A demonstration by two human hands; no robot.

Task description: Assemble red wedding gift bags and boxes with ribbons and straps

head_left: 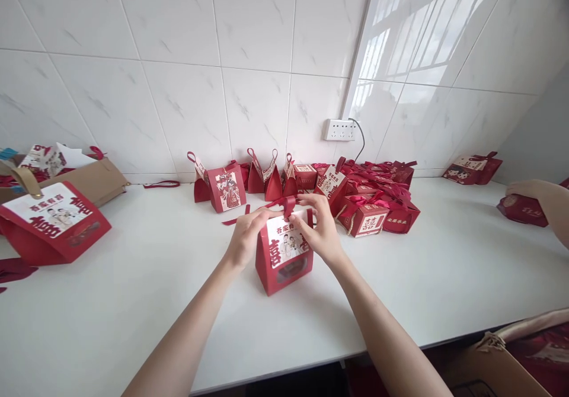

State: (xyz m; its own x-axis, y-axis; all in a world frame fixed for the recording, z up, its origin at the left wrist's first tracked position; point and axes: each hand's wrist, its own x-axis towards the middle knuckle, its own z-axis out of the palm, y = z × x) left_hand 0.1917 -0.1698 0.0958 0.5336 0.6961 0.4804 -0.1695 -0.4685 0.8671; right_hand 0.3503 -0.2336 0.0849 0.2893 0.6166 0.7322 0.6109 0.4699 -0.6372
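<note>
A red gift box [275, 278] with a peaked top stands on the table in front of me. Its front has a white printed label with figures and a small clear window. Dark red ribbon [289, 205] runs across its top, with a loop in the middle and a tail trailing to the left. My left hand [248, 234] is closed on the upper left edge of the box, thumb along the top. My right hand [319, 228] grips the upper right side, thumb on the front by the ribbon and fingers behind. Some fingertips are hidden.
Several red boxes [364, 222] are piled along the wall, with peaked ones [227, 189] beside them. Another gift box [57, 225] and a brown carton [104, 181] stand left. At right, another person's hand [524, 191] rests on a red package [522, 210]. A cardboard box [493, 361] sits below.
</note>
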